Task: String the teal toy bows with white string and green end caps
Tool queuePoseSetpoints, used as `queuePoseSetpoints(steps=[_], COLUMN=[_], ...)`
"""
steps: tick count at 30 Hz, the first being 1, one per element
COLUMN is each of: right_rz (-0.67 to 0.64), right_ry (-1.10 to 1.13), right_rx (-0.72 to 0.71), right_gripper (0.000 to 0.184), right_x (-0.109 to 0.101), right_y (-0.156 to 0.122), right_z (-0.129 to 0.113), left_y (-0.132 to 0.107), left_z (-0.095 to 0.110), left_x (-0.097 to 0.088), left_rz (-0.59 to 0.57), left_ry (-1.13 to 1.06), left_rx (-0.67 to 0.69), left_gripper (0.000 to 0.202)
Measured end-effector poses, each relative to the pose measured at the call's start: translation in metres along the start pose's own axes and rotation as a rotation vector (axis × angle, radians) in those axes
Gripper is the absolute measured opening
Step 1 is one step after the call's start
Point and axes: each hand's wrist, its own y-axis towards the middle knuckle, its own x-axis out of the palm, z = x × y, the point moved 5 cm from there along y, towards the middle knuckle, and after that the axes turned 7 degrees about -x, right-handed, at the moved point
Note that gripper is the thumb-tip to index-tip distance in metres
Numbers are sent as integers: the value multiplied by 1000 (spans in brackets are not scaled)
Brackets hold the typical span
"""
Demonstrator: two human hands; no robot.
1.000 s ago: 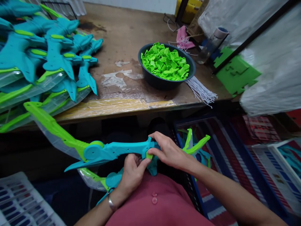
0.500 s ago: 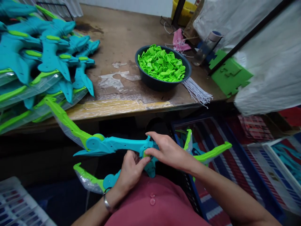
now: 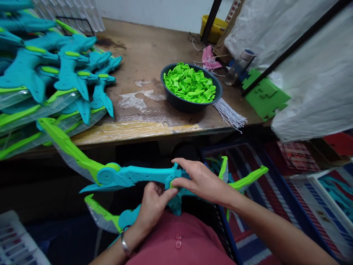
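Observation:
Both hands close on a teal toy bow (image 3: 149, 175) with a lime-green limb, held level in front of the body. My right hand (image 3: 202, 182) grips its right part, thumb and fingers on either side of the middle. My left hand (image 3: 156, 206) is below, its thumb pressing by a small green piece there; its other fingers are curled and partly hidden. Under this one, a second toy bow (image 3: 128, 219) lies across the lap, mostly covered by my hands and arms.
On the bench stands a dark bowl (image 3: 179, 104) of small green plastic pieces. White strings (image 3: 230, 114) lie beside it. Several toy bows (image 3: 73, 71) are piled at the left. A blue crate (image 3: 286, 191) with striped cloth is at lower right, a white basket (image 3: 20, 243) at lower left.
The view has tilted slightly, so the bench sits lower in the picture. The held toy bow's left end has swung a little left; both hands keep nearly the same grip.

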Motion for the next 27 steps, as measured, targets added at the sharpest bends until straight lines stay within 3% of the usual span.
queuePoseSetpoints(steps=[3, 7, 9, 11, 13, 16, 18, 20, 22, 24, 26, 27], right_rz=[1, 42, 35, 5, -26, -67, -172, -330, -483, -558, -447, -301], right_ry=[-11, -51, -51, 9, 125, 343, 485, 567, 499, 242, -96, -262], right_rx=[50, 12, -3, 7, 24, 57, 98, 132, 116, 40, -35, -41], right_gripper=[22, 31, 31, 30, 29, 34, 46, 55, 58, 57, 49, 43], right_x=[-1, 4, 2, -4, -14, -26, -25, -20, -20, -36, -70, -95], right_y=[2, 10, 14, 17, 20, 24, 28, 33, 40, 54, 80, 97], right_z=[0, -1, -2, -3, -4, -7, -6, -8, -11, -13, -9, -4], left_y=[-1, 3, 4, 5, 3, -2, 0, 7, 13, 19, 25, 27], left_z=[-4, -10, -10, -6, 1, 13, 19, 25, 30, 33, 33, 32], left_x=[-5, -13, -15, -16, -18, -26, -33, -36, -33, -30, -30, -30], left_rz=[46, 221, 254, 165, -24, -310, -349, -315, -291, -254, -157, -96], left_ry=[21, 177, 222, 175, 77, -51, -56, 11, 73, 57, -56, -116], left_rx=[26, 57, 64, 94, 155, 244, 267, 279, 283, 258, 207, 186], left_gripper=[36, 40, 43, 41, 45, 68, 80, 81, 64, 45, 38, 37])
